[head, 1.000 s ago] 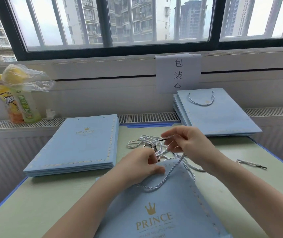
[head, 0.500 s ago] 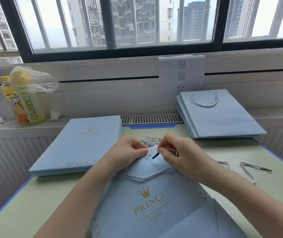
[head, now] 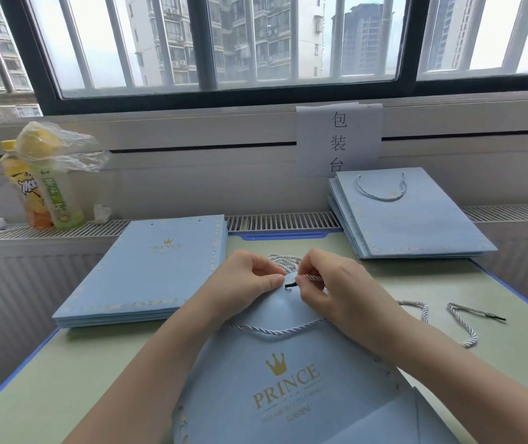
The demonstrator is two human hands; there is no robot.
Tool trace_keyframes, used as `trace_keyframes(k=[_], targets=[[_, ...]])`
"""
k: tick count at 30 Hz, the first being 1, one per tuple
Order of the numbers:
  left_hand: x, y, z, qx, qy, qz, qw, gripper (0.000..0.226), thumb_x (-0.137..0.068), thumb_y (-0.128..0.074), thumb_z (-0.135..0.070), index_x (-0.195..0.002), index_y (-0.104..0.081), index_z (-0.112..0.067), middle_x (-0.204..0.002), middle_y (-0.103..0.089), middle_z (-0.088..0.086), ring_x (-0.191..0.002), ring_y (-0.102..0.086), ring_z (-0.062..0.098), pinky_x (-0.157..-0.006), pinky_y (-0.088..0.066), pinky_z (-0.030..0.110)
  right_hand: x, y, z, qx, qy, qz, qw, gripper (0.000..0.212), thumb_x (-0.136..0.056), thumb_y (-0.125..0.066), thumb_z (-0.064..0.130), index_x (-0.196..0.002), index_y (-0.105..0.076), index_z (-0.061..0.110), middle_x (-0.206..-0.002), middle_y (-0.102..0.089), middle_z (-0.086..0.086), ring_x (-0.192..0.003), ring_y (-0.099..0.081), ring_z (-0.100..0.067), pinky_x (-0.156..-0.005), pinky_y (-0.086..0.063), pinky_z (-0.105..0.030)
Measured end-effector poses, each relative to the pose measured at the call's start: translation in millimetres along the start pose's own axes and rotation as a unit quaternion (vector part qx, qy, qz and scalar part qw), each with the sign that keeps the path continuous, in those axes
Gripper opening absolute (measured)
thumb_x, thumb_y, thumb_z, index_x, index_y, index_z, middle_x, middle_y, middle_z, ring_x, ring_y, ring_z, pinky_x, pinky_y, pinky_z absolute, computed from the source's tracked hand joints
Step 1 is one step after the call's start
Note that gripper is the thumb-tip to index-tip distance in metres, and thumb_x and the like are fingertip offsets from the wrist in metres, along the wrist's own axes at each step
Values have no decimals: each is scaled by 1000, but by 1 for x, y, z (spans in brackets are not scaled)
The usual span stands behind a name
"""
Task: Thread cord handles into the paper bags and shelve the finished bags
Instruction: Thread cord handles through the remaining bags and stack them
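Now the black tip (head: 289, 285) of the grey-and-white twisted cord (head: 312, 277) sits right at the top edge of the light-blue paper bag printed PRINCE (head: 283, 384), where half a second ago it was angled clear of the paper. The right hand (head: 336, 291) pinches the cord behind the tip; the left hand (head: 246, 281) pinches the bag's rim. One handle (head: 272, 330) already loops across the bag's front, so this looks like the second threading. A spare cord (head: 458, 318) lies on the green tabletop (head: 96, 363), with the finished stack (head: 406, 219) beyond.
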State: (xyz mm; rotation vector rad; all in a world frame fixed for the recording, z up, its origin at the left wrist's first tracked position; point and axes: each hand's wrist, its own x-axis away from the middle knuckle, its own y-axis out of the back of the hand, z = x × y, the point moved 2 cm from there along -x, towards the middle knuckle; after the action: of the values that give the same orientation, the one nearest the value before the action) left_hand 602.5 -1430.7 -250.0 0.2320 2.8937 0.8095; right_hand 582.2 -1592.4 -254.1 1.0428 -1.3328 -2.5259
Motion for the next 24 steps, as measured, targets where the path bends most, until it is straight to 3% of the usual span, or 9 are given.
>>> trace_keyframes(k=[4,8,17,24], targets=[[2,0,-3,2,-8,3,1000,10,-87,-66,-10,-92,-75,-10,-88,-74,6,-74,-64,7,-78,-53,26,2,-1,7,59,7,6,998,9,-93,-50,29,-88,-48,22,-87,-58,5,-78,-54,-21,-69,-44,-40],[3,1,-4,4,-5,2,1000,10,-87,-66,-9,-90,-75,-12,-88,-75,6,-73,-64,8,-79,-53,27,1,4,7,56,-12,-10,998,11,-91,-50,27,-84,-45,20,-75,-49,8,-71,-47,-19,-64,-40,-36],[2,0,-4,-11,-26,-2,1000,8,-87,-66,-10,-88,-73,-14,-78,-70,-5,-60,-58,-9,-66,-47,10,1,6,5,108,-40,4,993,12,-93,-44,35,-86,-41,25,-79,-49,10,-75,-48,-19,-65,-38,-35],[6,2,-9,10,-68,33,997,7,-85,-69,-17,-91,-71,-20,-68,-69,0,-60,-57,-4,-68,-43,10,-2,4,-5,-18,-28,-37,999,5,-91,-56,19,-90,-59,23,-69,-52,18,-65,-47,-7,-64,-41,-27]])
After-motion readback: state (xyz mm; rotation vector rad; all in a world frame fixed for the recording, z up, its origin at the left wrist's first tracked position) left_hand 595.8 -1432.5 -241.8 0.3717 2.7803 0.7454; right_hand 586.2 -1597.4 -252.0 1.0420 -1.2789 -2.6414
